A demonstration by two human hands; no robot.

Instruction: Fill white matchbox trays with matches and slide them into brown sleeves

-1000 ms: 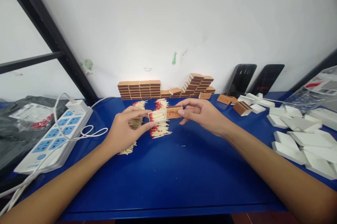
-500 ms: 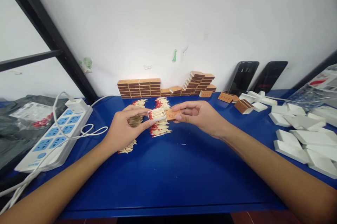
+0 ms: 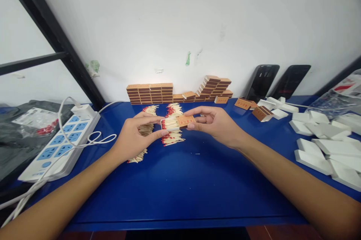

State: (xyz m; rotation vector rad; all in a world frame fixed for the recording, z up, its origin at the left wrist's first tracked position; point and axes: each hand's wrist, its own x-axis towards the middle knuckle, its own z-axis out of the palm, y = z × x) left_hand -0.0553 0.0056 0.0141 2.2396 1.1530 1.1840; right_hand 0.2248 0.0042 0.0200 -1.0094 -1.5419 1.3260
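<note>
Above the blue table (image 3: 183, 187), the step in hand looks to be closing a matchbox: joining a filled tray to its cover. Taking that tray as the dial's centre, the stacked boxes (image 3: 149, 94) stand at 11 o'clock.

The right hand (image 3: 218, 125) comes in from 3 o'clock, thumb and forefinger pinching the cover (image 3: 186, 121): forefinger along its 12 o'clock edge, thumb at its 4. The left hand (image 3: 132, 136) comes in from 9 o'clock, thumb and forefinger pinching the outer end of the tray (image 3: 170, 129) — forefinger at about 10 o'clock, thumb at 7.

The tray's other end meets the cover's 9 o'clock mouth; how far inside it reaches, I cannot tell. The matches (image 3: 170, 123) in it lie lengthwise, red heads toward 9 o'clock. The next move seems to call for a straight, level push — sticks kept below the cover's lip, grip light enough not to crush the card.
</note>
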